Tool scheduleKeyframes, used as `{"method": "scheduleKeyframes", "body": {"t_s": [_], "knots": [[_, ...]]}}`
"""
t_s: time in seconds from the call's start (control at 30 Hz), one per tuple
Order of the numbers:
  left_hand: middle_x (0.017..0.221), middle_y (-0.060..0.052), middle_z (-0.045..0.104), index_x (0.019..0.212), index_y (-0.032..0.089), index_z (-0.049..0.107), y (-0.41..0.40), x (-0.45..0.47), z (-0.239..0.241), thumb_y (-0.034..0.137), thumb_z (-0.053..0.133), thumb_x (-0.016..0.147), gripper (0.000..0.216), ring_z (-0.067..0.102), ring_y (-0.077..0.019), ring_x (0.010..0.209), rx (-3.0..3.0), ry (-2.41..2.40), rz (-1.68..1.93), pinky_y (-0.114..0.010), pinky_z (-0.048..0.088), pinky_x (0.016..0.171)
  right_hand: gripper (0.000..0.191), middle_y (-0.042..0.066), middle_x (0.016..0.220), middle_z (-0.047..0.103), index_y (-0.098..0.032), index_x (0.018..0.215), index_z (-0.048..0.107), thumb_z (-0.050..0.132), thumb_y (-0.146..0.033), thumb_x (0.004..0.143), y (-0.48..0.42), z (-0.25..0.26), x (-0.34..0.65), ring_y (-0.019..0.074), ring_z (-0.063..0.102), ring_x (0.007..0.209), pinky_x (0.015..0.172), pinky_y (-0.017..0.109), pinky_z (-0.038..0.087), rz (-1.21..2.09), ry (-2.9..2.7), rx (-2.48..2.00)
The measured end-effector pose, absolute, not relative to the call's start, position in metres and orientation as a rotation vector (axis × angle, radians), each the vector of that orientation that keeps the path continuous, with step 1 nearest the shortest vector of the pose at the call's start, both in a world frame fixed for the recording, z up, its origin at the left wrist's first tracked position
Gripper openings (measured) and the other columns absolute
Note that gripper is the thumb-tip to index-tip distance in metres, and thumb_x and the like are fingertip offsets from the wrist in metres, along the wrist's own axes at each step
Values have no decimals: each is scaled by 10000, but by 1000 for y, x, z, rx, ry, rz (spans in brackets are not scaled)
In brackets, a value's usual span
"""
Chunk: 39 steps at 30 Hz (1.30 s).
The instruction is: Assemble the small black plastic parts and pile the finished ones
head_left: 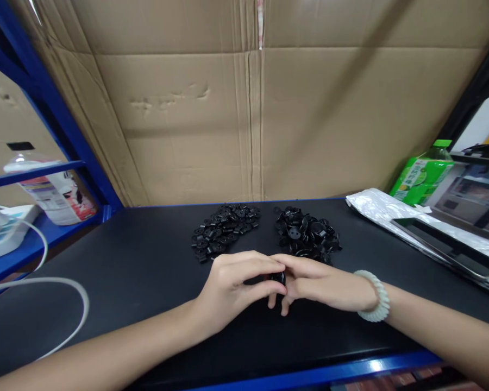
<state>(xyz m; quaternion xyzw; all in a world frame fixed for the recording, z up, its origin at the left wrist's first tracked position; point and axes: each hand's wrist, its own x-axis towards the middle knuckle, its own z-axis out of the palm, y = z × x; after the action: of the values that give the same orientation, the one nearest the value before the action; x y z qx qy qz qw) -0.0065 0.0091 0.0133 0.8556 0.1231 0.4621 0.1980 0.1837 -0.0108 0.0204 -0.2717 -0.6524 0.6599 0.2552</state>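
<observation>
Between the thumb and fingers of my left hand (240, 279) is a small round black plastic part (277, 277), held a little above the black tabletop. My right hand (315, 282), with a pale beaded bracelet (375, 296) at the wrist, meets it from the other side, its fingertips closed around the same part. Fingers cover much of the part. Beyond the left hand lies a heap of small black parts (224, 228). Behind the right hand sits a second heap of black round pieces (307, 232), some with small holes.
A cardboard wall (187, 119) stands behind the black table (138, 255). At right lie silvery plastic packaging (375, 209) and a dark flat frame (440, 239), near a green bottle (424, 174). At left are a blue shelf with a large bottle (57, 190) and a white cable (83, 298).
</observation>
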Motion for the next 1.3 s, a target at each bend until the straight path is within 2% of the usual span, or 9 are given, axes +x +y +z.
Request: {"method": "scheduleKeyframes", "body": {"t_s": [0.2,0.33,0.67,0.83,0.97,1.03,1.1,1.2,1.3], "knots": [[856,-84,722,1020,152,672,10,-9,12,157,731,724,302,684,-156,731,2453,280,1203,-223,560,672,339,31,907,559,-150,1094,489,429,-70,770,-12,23,184,125,579,831,759,314,503,1833,-1789,-726],[884,-93,708,1041,139,660,8,-9,10,160,692,769,275,682,-152,725,2468,301,1120,-228,561,683,294,0,826,532,-156,985,497,393,-55,729,-15,28,182,111,568,757,753,317,498,1752,-1856,-811],[690,-29,693,834,127,685,-3,7,9,67,648,724,130,636,-112,586,2497,435,1155,-186,524,577,156,-29,710,429,-187,761,429,367,-68,682,-20,26,176,102,441,630,645,257,415,1572,-1929,-1049],[664,-14,683,769,133,678,-6,11,8,45,619,693,130,648,-113,564,2296,664,1287,-185,548,548,220,-47,641,413,-166,860,458,363,-61,692,-20,23,174,93,400,555,563,237,365,1559,-1866,-1061],[820,-39,698,844,147,633,-4,10,9,94,583,740,127,695,-157,720,1856,814,1266,-224,591,591,357,-11,790,445,-166,1075,424,368,-84,732,-17,23,178,102,453,643,635,262,428,1535,-1786,-917],[873,-49,690,880,154,600,-1,8,9,127,570,768,119,692,-174,801,1739,807,1282,-258,601,647,427,16,892,479,-191,1152,384,381,-94,737,-14,25,184,119,480,708,668,283,447,1354,-1864,-942],[904,-51,680,946,162,578,1,6,7,121,555,779,173,679,-173,853,1788,823,1274,-289,595,722,427,34,938,517,-205,1140,411,424,-96,727,-11,29,193,144,499,754,703,310,450,945,-2043,-1067],[1010,-51,653,1044,186,575,1,3,3,82,556,764,299,621,-180,983,2178,833,1125,-345,529,887,301,70,950,551,-197,986,512,511,-120,695,-4,35,210,224,507,895,804,392,436,179,-2214,-1190],[1084,-53,626,1074,191,585,-3,1,0,91,582,750,339,534,-201,1097,2542,773,924,-358,443,990,309,130,1087,532,-185,998,546,545,-164,689,4,35,224,314,445,1077,871,486,407,-247,-2250,-1288]]}}
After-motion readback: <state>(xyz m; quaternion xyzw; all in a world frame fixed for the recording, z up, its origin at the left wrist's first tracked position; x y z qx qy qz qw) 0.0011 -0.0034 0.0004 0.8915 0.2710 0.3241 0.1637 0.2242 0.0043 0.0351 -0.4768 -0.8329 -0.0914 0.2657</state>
